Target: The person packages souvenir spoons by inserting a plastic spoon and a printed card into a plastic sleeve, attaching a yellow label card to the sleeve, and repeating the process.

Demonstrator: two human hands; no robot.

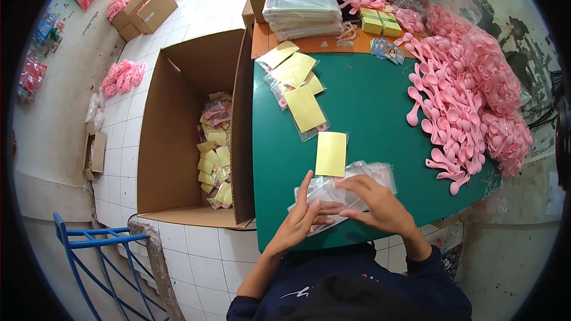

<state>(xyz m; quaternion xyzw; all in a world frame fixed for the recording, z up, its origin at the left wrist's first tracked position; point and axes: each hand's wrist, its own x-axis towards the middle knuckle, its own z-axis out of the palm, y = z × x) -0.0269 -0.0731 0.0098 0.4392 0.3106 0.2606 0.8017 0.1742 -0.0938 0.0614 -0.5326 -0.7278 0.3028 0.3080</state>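
My left hand (300, 217) is held edge-on over a pile of clear plastic bags (375, 175), its thumb up and its fingers stretched out. Above the same pile, my right hand (380, 202) curves with thumb and fingers apart, its fingertips by the lower edge of a yellow card (331, 153). That card lies in or on a clear bag, with a bit of pink showing below it. Farther off and to the left, several bagged yellow cards (304, 109) overlap, pink pieces peeking out from some.
Loose pink spoons (449, 110) heap on the green table's (369, 101) right side, beside bagged spoons (505, 137). Stacked plastic bags (302, 12), yellow card bundles (380, 22) and small picture cards (388, 51) lie at the back. Left stands a tall carton (178, 142) holding packed pieces (217, 160).
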